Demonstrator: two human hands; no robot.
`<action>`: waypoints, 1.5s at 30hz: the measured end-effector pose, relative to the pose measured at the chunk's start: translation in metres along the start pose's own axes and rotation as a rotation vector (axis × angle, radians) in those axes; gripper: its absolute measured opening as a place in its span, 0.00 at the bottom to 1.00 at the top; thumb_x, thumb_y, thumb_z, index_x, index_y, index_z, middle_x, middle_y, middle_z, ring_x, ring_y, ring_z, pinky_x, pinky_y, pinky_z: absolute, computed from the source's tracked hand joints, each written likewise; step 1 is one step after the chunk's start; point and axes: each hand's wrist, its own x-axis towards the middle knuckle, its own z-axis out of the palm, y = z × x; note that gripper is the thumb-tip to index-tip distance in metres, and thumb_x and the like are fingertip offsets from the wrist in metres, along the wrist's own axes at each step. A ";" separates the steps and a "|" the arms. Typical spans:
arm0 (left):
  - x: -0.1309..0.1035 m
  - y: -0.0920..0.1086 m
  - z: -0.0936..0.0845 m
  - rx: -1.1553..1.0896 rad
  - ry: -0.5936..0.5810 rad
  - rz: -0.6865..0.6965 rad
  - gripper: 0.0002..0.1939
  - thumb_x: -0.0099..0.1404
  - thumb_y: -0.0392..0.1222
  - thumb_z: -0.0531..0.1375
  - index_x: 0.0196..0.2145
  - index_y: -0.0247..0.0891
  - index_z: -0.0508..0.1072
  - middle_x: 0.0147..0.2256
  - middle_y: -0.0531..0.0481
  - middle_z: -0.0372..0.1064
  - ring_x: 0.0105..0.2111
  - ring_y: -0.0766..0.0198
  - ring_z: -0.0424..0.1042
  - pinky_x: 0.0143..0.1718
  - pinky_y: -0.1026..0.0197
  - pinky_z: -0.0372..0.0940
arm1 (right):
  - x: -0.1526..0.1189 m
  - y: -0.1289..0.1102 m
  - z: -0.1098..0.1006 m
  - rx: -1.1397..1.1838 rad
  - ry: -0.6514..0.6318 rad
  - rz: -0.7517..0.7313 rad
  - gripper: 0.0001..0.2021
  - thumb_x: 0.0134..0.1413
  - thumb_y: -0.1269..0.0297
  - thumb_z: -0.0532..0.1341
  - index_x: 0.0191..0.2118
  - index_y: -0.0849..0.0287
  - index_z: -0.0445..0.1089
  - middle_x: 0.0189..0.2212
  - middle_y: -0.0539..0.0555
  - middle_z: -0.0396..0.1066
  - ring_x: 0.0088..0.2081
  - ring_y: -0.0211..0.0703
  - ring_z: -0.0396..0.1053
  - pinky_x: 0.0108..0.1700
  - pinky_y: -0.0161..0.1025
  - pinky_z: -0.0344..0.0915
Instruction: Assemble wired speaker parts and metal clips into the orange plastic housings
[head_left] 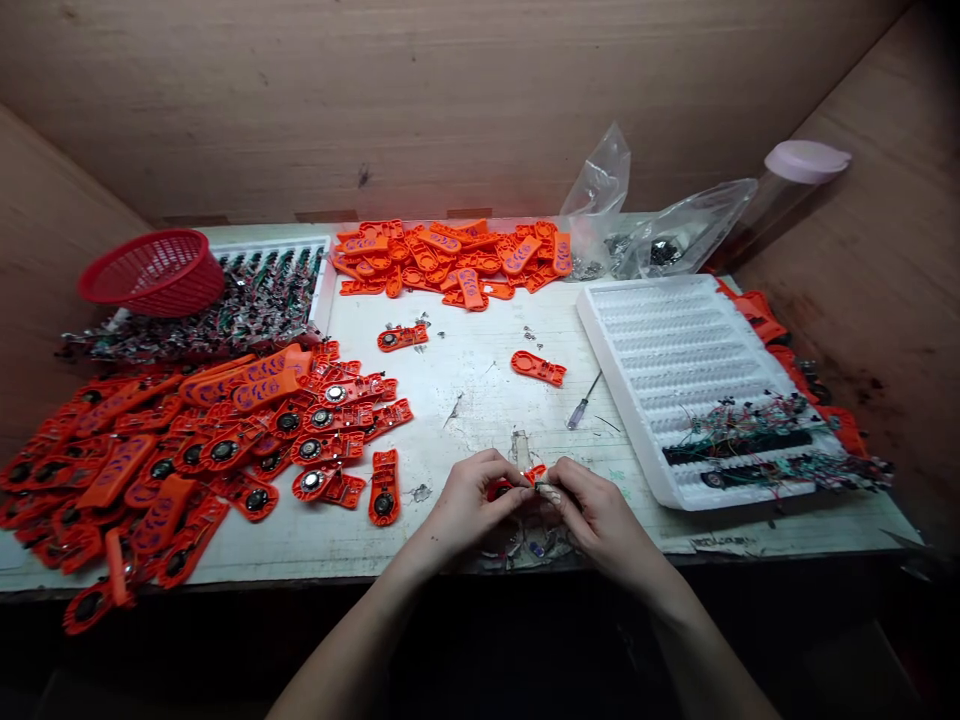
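Observation:
Near the table's front edge, my left hand [474,497] is closed on an orange plastic housing half [533,473], mostly covered by fingers. My right hand [594,507] meets it from the other side, thumb and finger pinched around a small dark piece at the housing, too small to name. Beyond my hands lie another orange housing half [538,368] and a small screwdriver [577,412] with a clear handle. To the left, a housing half with a round black speaker [384,488] lies apart from a large heap of similar orange housings [225,450].
Orange shells [457,255] are piled at the back. A red basket [154,272] rests on wired circuit boards in a white foam tray [324,290]. At right, another foam tray [626,390] holds wired boards. Plastic bags [679,235] of small metal parts and a lidded jar [780,200] stand behind.

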 end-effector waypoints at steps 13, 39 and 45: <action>-0.007 -0.001 -0.002 0.113 0.244 0.062 0.05 0.65 0.42 0.56 0.38 0.38 0.68 0.37 0.47 0.65 0.37 0.61 0.65 0.36 0.60 0.62 | 0.002 0.008 0.000 -0.104 -0.002 0.037 0.10 0.63 0.66 0.49 0.29 0.56 0.58 0.27 0.49 0.62 0.29 0.39 0.61 0.32 0.36 0.58; -0.029 -0.028 0.027 0.646 0.285 0.314 0.09 0.65 0.34 0.56 0.40 0.39 0.74 0.41 0.44 0.68 0.39 0.58 0.62 0.39 0.55 0.65 | 0.007 0.024 0.015 -0.295 0.059 0.128 0.10 0.56 0.67 0.51 0.25 0.55 0.51 0.23 0.47 0.58 0.25 0.38 0.57 0.28 0.35 0.52; -0.028 -0.030 0.029 0.655 0.347 0.350 0.07 0.65 0.34 0.56 0.37 0.38 0.74 0.40 0.44 0.68 0.39 0.58 0.62 0.38 0.56 0.66 | 0.011 0.023 0.008 -0.253 -0.047 0.181 0.10 0.59 0.65 0.50 0.26 0.56 0.54 0.24 0.48 0.60 0.27 0.38 0.59 0.30 0.35 0.54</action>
